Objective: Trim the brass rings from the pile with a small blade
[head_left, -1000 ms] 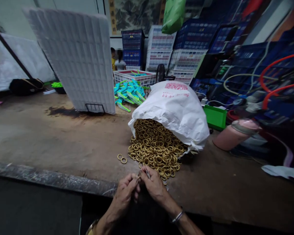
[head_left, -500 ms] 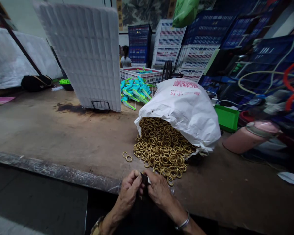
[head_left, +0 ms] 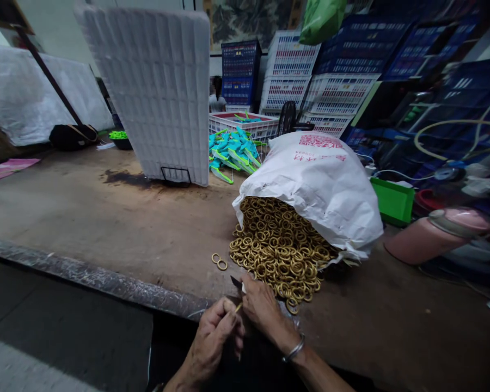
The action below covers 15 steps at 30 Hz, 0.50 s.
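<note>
Preferably, angle the dark-bladed tool (head_left: 236,282) away from the left hand (head_left: 218,332), whose grip pinches a gold-coloured ring (head_left: 239,307). The right hand (head_left: 264,310) grips the tool, fingers curled.

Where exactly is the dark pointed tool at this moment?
In the head view, the dark pointed tool sticks out leftward from the person's right hand, just below and right of the two loose rings.

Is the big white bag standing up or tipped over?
Tipped over: the white bag lies down, gold rings spilled out onto the table.
</note>
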Tool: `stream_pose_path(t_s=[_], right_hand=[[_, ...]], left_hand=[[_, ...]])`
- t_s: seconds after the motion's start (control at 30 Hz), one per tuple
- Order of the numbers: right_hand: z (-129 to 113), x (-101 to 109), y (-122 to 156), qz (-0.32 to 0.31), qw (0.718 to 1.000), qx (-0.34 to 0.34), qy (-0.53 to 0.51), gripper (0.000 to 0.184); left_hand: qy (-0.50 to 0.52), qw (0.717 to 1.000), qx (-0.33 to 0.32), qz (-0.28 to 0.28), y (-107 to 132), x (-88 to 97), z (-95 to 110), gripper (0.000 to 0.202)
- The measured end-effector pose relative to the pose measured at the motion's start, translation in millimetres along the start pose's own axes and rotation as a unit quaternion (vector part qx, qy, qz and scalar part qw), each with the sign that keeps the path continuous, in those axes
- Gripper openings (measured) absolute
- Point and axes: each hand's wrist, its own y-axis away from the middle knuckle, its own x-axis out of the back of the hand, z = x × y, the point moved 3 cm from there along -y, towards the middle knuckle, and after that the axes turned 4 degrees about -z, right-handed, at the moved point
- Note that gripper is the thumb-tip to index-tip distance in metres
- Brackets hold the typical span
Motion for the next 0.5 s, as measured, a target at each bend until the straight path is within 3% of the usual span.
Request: stream_pose_path(t_s=[0.17,0.27,0.4,0.5], right_hand=[[-22,-5,-27,0.068,0.998,0.001,-0.001,0.028],[-33,-6,-39,0.076,0.996,0.017,0.034,0.028],[-34,-6,-42,0.084,0.995,0.025,0.050,0.026],[-29,-10,-37,0.106,0.993,0.034,0.035,0.025]], left_hand=[[0.111,0.991,0.000,0.075,-4,16.3,2,0.022],[0.179,0.978,0.024,0.100,-3,24.9,5,0.020],[0.265,0.955,0.068,0.116,-3,38.8,6,0.034],[0.297,0.937,0.120,0.142,-7,48.3,0,0.030]])
